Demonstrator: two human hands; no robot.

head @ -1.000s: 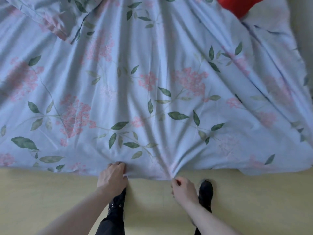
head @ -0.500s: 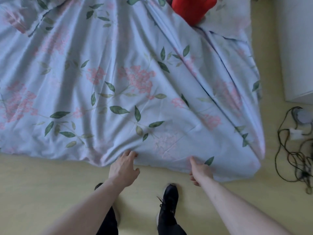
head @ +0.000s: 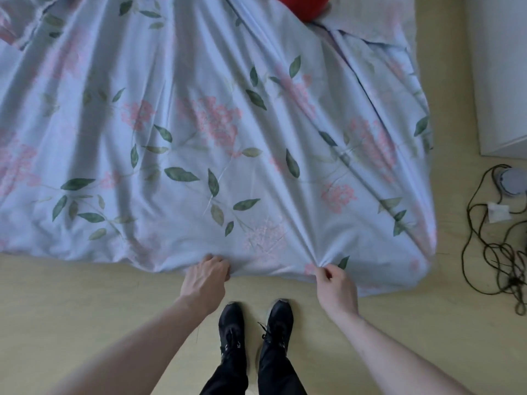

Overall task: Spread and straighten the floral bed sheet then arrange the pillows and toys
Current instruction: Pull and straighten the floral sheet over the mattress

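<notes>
The pale blue floral bed sheet [head: 216, 143] with pink blossoms and green leaves covers the upper two thirds of the head view, creased in long folds that fan out from its near edge. My left hand [head: 206, 280] grips that near edge at centre. My right hand [head: 336, 286] pinches the edge further right, and folds gather at the pinch. A red toy [head: 302, 5] lies at the top, cut off by the frame. A pillow [head: 370, 21] in matching floral fabric sits beside it at the top right.
Yellow floor [head: 85, 309] runs along the near side, where my two black shoes [head: 256, 329] stand. A tangle of dark cable [head: 502, 252] with a round grey device [head: 512, 181] lies at the right. A white cabinet [head: 502, 75] stands at the far right.
I have stepped to the right along the sheet's edge. Both hands have regripped the edge closer to the right corner, and my feet now stand together.
</notes>
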